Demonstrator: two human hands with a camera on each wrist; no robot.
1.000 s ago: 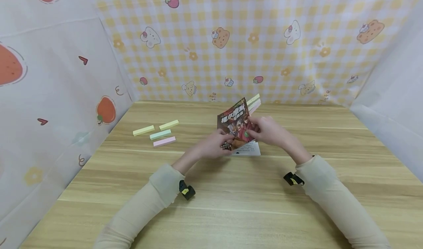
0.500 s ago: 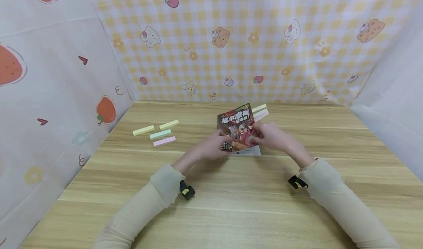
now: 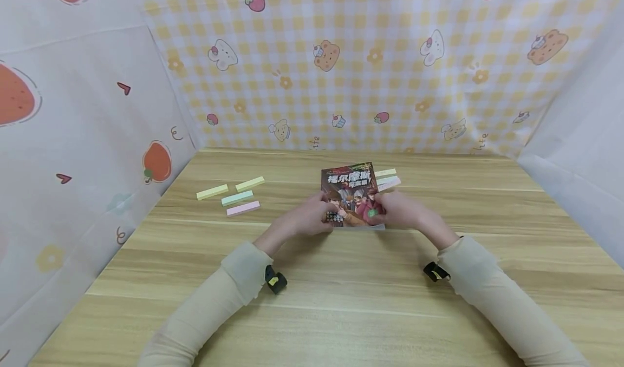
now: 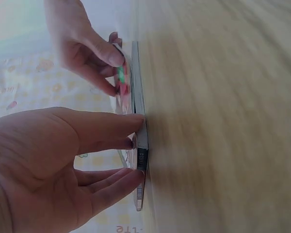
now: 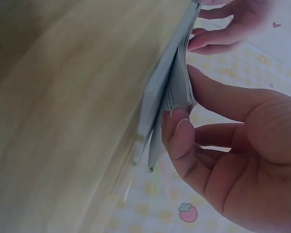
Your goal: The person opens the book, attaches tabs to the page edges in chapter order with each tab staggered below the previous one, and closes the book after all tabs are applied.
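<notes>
A paperback book (image 3: 352,191) with a dark illustrated cover lies on the table, its spine (image 4: 141,158) to the left. My left hand (image 3: 312,215) holds the spine side, its thumb on the near edge and fingertips at the spine in the left wrist view. With my right hand (image 3: 402,210) I pinch the cover and a bunch of pages (image 5: 179,87) at the right edge. A narrow gap shows between these raised pages and the thicker block (image 5: 153,92) below. Yellow, green and pink strips (image 3: 388,179) stick out past the book's upper right edge.
Left of the book lie several pastel sticky-note blocks: yellow (image 3: 212,192), another yellow (image 3: 249,184), green (image 3: 236,197) and pink (image 3: 242,208). A checked cloth (image 3: 361,85) hangs behind the wooden table (image 3: 331,313), with a white printed cloth (image 3: 97,139) at left.
The lifted cover and pages have come down to the right, nearly flat over the lower pages. My right hand moved down with them, the strips too. My left hand has stayed in place.
</notes>
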